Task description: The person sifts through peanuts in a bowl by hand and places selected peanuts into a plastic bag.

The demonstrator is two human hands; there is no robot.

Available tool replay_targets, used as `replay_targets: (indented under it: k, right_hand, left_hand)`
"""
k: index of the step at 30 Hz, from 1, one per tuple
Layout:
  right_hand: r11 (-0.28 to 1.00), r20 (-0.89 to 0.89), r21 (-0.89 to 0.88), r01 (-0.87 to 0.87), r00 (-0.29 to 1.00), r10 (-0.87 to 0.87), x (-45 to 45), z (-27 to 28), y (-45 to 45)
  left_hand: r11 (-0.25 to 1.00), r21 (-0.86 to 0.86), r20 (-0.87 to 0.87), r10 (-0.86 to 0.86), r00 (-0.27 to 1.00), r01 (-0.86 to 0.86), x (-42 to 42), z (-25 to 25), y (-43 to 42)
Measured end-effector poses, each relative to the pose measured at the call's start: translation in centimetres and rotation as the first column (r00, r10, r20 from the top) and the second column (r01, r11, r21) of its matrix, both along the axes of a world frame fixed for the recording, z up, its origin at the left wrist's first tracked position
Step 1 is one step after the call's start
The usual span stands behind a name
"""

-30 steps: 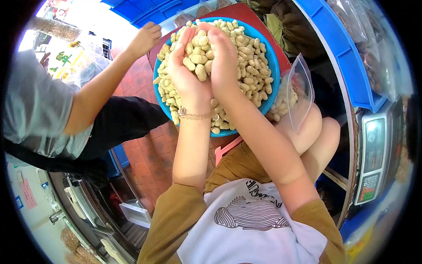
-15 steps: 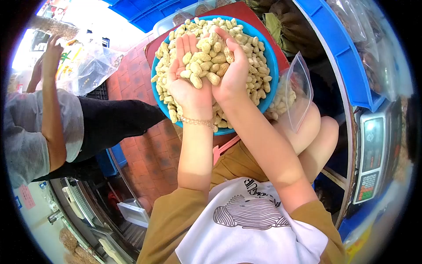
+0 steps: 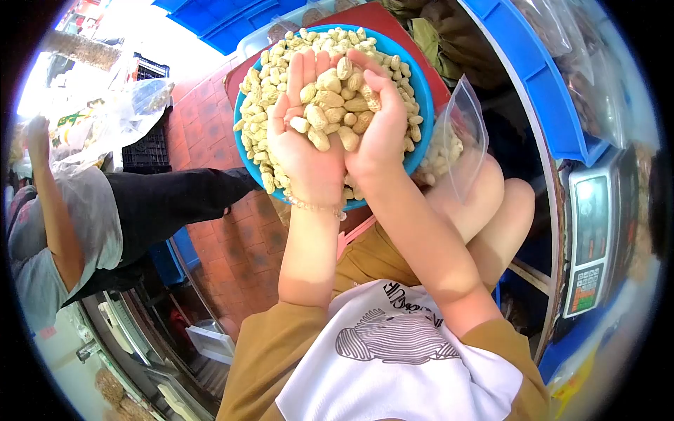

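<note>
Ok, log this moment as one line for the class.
left hand: cupped; right hand: cupped; held together: peanuts; beneath: blue basin

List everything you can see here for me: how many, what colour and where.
Basin: one, blue, upper centre
Peanuts: too many to count, tan, in and above the basin
Tabletop: one, red, under the basin
Plastic bag: one, clear, right of the basin
Bins: at least two, blue, top and upper right
Scale: one, grey, right
Floor tiles: many, red, left of the basin
Other person: one, grey top, black trousers, left
Bracelet: one, pale, left arm
Shirt: one, white and brown, bottom
Left fingers: bare, by the peanuts
Right fingers: bare, by the peanuts
</note>
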State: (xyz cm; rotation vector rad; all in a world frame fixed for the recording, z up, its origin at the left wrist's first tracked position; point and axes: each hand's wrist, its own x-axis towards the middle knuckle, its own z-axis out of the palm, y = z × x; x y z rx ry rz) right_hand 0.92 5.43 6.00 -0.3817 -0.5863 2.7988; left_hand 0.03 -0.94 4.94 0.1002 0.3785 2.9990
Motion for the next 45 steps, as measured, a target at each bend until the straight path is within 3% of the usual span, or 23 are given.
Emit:
replay_targets:
  k: [4,9,13,16,29,36,42,43,45]
  right_hand:
    - [0.998,-0.051,-0.042,0.051,0.997,-0.053,2.3,2.2,1.8]
    - [0.951,-0.034,0.145,0.271,0.962,-0.269,5.3,3.0,4.6]
    - [0.930,0.013,0.145,0.339,0.939,-0.344,8.3,3.7,6.6]
    - [0.906,-0.058,0.210,0.367,0.930,-0.363,10.1,2.8,7.9]
    - [0.873,-0.068,0.314,0.373,0.926,-0.371,12.9,1.2,10.9]
    - [0.920,0.109,0.253,0.300,0.936,-0.335,12.7,0.9,10.8]
    - [0.913,-0.022,0.350,0.210,0.976,-0.216,11.9,3.4,9.4]
    - [0.890,0.019,0.401,0.214,0.970,-0.242,11.4,4.1,9.3]
    - [0.917,0.040,0.332,0.221,0.968,-0.248,10.0,3.1,9.6]
  left_hand:
    - [0.997,-0.071,-0.042,-0.018,0.999,0.015,2.0,1.8,2.0]
    - [0.995,-0.031,-0.029,-0.096,0.995,0.095,4.6,2.6,5.3]
    - [0.979,-0.134,-0.020,-0.157,0.987,0.153,6.8,3.0,7.7]
    - [0.966,-0.181,-0.062,-0.198,0.978,0.184,8.4,2.7,9.0]
    - [0.934,-0.237,0.005,-0.273,0.962,0.266,11.2,2.5,11.9]
    - [0.897,-0.368,0.157,-0.199,0.967,0.244,11.3,3.3,11.8]
    - [0.950,-0.270,0.061,-0.147,0.987,0.158,10.8,4.3,10.5]
    - [0.950,-0.277,0.078,-0.126,0.989,0.143,10.2,4.5,10.6]
    - [0.915,-0.374,0.078,-0.130,0.988,0.150,9.1,4.1,10.8]
